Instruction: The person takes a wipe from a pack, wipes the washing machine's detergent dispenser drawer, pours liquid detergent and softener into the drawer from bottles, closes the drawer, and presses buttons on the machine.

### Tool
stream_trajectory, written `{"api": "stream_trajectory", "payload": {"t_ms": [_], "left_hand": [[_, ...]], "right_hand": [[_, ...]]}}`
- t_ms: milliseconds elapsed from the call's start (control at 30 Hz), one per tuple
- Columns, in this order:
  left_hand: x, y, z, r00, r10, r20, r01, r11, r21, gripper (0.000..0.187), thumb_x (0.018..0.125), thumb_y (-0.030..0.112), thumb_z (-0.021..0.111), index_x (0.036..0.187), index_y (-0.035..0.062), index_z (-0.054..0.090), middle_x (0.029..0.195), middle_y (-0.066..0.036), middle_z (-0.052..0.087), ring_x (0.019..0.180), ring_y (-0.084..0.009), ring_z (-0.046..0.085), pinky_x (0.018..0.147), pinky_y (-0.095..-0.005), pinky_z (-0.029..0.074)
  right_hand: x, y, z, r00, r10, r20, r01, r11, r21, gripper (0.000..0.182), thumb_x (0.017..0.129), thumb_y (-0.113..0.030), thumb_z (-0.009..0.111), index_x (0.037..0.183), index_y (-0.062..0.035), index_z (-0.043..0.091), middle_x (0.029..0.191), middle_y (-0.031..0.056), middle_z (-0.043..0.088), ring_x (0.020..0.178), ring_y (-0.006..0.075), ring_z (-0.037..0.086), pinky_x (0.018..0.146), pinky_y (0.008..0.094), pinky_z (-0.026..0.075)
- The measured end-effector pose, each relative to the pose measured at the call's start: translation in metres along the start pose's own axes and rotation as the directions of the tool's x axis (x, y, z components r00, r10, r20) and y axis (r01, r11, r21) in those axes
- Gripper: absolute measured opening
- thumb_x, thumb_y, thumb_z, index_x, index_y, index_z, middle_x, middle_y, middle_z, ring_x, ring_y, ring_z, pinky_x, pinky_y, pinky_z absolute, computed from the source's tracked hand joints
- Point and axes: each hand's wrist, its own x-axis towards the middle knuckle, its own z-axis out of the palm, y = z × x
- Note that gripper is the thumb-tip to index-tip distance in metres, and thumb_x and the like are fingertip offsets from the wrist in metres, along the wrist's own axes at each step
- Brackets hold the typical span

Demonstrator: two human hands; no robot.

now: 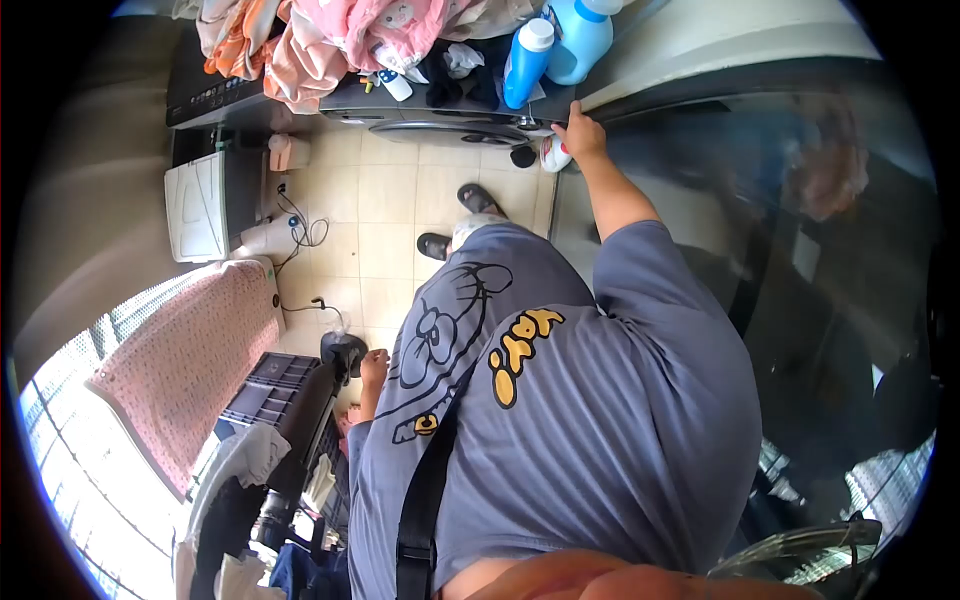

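My right hand (583, 134) is at the front right corner of the dark washing machine (350, 103), with a finger stretched out at its edge and nothing held. Close to it on the top stand a blue bottle with a white cap (525, 68) and a larger light blue bottle (580, 45). A white and red container (554, 154) is just below my hand. My left hand (373, 368) hangs beside my waist with its fingers curled and nothing visible in it, near a black object (344, 352).
Pink and orange clothes (370, 35) are piled on the machine. At the left are a white-fronted box (197, 208), cables (300, 228), a pink patterned board (190, 365) and a dark crate (268, 388). A dark glossy panel (700, 210) runs along the right.
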Motion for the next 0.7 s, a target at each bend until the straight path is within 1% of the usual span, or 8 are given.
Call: {"api": "stream_trajectory", "payload": {"t_ms": [33, 67, 100, 167, 267, 367, 567, 700], "left_hand": [[-0.006, 0.046, -0.008, 0.999, -0.039, -0.002, 0.038, 0.984, -0.174, 0.037, 0.092, 0.029, 0.066, 0.107, -0.0051, 0.072, 0.087, -0.013, 0.076, 0.075, -0.0203, 0.075, 0.070, -0.0320, 0.059], [-0.019, 0.106, -0.024, 0.997, 0.053, -0.051, -0.059, 0.992, -0.113, 0.037, 0.092, 0.027, 0.066, 0.107, -0.0065, 0.071, 0.087, -0.014, 0.076, 0.073, -0.0189, 0.074, 0.067, -0.0307, 0.059], [-0.076, 0.099, 0.000, 1.000, -0.007, 0.004, 0.008, 0.991, -0.135, 0.037, 0.093, 0.028, 0.066, 0.107, -0.0060, 0.071, 0.089, -0.014, 0.076, 0.077, -0.0192, 0.074, 0.070, -0.0305, 0.059], [-0.067, 0.140, 0.008, 1.000, 0.001, 0.003, -0.001, 0.984, -0.180, 0.035, 0.093, 0.029, 0.067, 0.108, -0.0023, 0.072, 0.094, -0.016, 0.076, 0.083, -0.0216, 0.074, 0.075, -0.0329, 0.059], [-0.045, 0.149, 0.030, 0.990, 0.142, 0.013, -0.143, 0.989, 0.036, 0.032, 0.095, 0.032, 0.066, 0.110, 0.0057, 0.073, 0.099, -0.017, 0.075, 0.088, -0.0299, 0.074, 0.080, -0.0394, 0.057], [-0.059, 0.204, 0.034, 0.994, 0.099, -0.053, -0.101, 0.994, -0.045, 0.032, 0.095, 0.033, 0.066, 0.110, 0.0059, 0.073, 0.098, -0.017, 0.076, 0.092, -0.0298, 0.074, 0.081, -0.0379, 0.057], [-0.060, 0.168, 0.064, 0.992, 0.120, -0.032, -0.122, 0.989, -0.078, 0.033, 0.095, 0.036, 0.067, 0.111, 0.0073, 0.073, 0.098, -0.015, 0.076, 0.089, -0.0281, 0.074, 0.077, -0.0378, 0.057], [-0.068, 0.090, 0.082, 0.981, 0.176, -0.084, -0.185, 0.977, -0.106, 0.035, 0.095, 0.039, 0.068, 0.110, 0.0086, 0.073, 0.094, -0.014, 0.076, 0.084, -0.0279, 0.074, 0.076, -0.0385, 0.057]], "right_hand": [[0.006, -0.005, -0.001, 0.999, -0.032, -0.030, 0.032, 0.999, 0.002, 0.067, 0.082, -0.054, 0.076, 0.122, -0.0099, 0.044, 0.087, 0.0210, 0.074, 0.083, 0.0421, 0.073, 0.073, 0.0521, 0.058], [0.017, -0.010, -0.003, 0.996, -0.064, -0.059, 0.064, 0.998, 0.002, 0.065, 0.082, -0.053, 0.076, 0.119, -0.0098, 0.045, 0.084, 0.0210, 0.074, 0.080, 0.0421, 0.073, 0.071, 0.0523, 0.058], [-0.019, 0.026, -0.007, 0.998, -0.065, 0.018, 0.066, 0.997, -0.049, 0.065, 0.082, -0.054, 0.076, 0.119, -0.0098, 0.045, 0.083, 0.0206, 0.074, 0.080, 0.0421, 0.073, 0.071, 0.0524, 0.058], [-0.006, 0.022, -0.009, 0.995, -0.100, -0.002, 0.099, 0.993, -0.065, 0.066, 0.082, -0.056, 0.075, 0.119, -0.0100, 0.045, 0.083, 0.0199, 0.074, 0.079, 0.0421, 0.073, 0.070, 0.0525, 0.058], [0.008, 0.020, -0.018, 0.990, -0.122, 0.077, 0.128, 0.989, -0.073, 0.074, 0.080, -0.061, 0.074, 0.126, -0.0101, 0.047, 0.091, 0.0202, 0.074, 0.085, 0.0405, 0.073, 0.074, 0.0515, 0.058], [0.013, 0.017, -0.025, 0.985, -0.110, 0.131, 0.122, 0.989, -0.082, 0.082, 0.079, -0.061, 0.076, 0.135, -0.0094, 0.046, 0.097, 0.0207, 0.074, 0.089, 0.0399, 0.073, 0.077, 0.0497, 0.058], [0.010, 0.013, -0.038, 0.983, -0.092, 0.161, 0.100, 0.994, -0.040, 0.083, 0.079, -0.057, 0.078, 0.136, -0.0075, 0.045, 0.106, 0.0217, 0.073, 0.099, 0.0396, 0.071, 0.084, 0.0486, 0.057], [0.010, 0.010, -0.040, 0.987, -0.021, 0.161, 0.013, 0.999, 0.053, 0.089, 0.070, -0.053, 0.086, 0.134, -0.0048, 0.050, 0.112, 0.0214, 0.072, 0.103, 0.0382, 0.070, 0.090, 0.0453, 0.056]]}}
